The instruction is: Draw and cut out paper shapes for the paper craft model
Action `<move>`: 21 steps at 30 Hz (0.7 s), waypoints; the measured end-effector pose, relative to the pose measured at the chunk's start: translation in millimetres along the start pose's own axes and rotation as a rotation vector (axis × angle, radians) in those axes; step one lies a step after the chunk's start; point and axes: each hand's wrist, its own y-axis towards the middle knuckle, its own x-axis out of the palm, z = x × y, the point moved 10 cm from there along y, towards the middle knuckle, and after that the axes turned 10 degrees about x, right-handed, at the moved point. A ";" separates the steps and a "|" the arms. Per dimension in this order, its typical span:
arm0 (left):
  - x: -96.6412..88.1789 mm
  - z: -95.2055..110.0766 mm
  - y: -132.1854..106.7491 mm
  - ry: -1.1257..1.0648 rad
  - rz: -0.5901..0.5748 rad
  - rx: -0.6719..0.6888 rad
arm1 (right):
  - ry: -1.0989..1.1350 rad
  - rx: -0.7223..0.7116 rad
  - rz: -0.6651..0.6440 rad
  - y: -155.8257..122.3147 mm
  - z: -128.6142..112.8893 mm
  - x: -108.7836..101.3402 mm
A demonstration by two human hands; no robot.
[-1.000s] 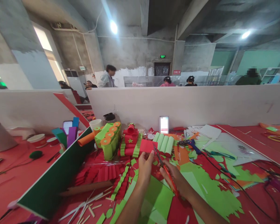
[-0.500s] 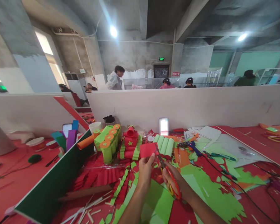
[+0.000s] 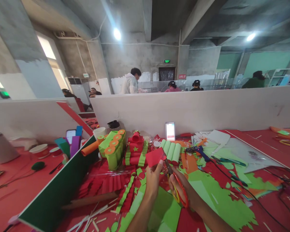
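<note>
White partition (image 3: 195, 109) runs across behind the red worktop (image 3: 21, 190); other people at work beyond it, far off. Dark green board (image 3: 55, 190) lies slanted on the worktop's left part, one end near the bottom edge of view. Light green paper sheets and offcuts (image 3: 215, 199) are spread over the worktop's right half, mixed with red and orange scraps. Pleated red paper (image 3: 111, 182) lies just right of the board.

Behind that, a green paper-tube model (image 3: 112, 146) with orange discs on top. Just beside it on the right, a stack of red rolls (image 3: 134, 151) banded in green, with a green star. A row of pale green rolls (image 3: 170, 149) is right of the stack. Blue glue gun (image 3: 195, 149) lies further right, its cable trailing over the scraps. Phone (image 3: 169, 130) stands upright against the partition.

Both forearms come in from the bottom centre. Left hand (image 3: 153, 180) is raised above the worktop, thumb and fingers pinched on the lower edge of a red paper piece (image 3: 154, 157), held up in front of the red rolls. Right hand (image 3: 183, 190) is closed through the red handles of the scissors (image 3: 175, 183). The blades point up and left, their tips at the right edge of the red paper piece. Can't tell how far apart the blades are.
</note>
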 end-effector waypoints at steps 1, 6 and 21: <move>0.1 0.9 0.2 -0.012 -0.010 0.011 | 0.000 -0.006 -0.008 0.1 -1.3 0.4; -12.5 4.9 4.5 -0.061 0.073 0.039 | 0.021 -0.009 -0.034 1.7 -3.7 -0.6; -14.8 -4.8 2.4 -0.006 0.115 -0.007 | -0.019 -0.025 -0.016 0.4 -3.5 -1.7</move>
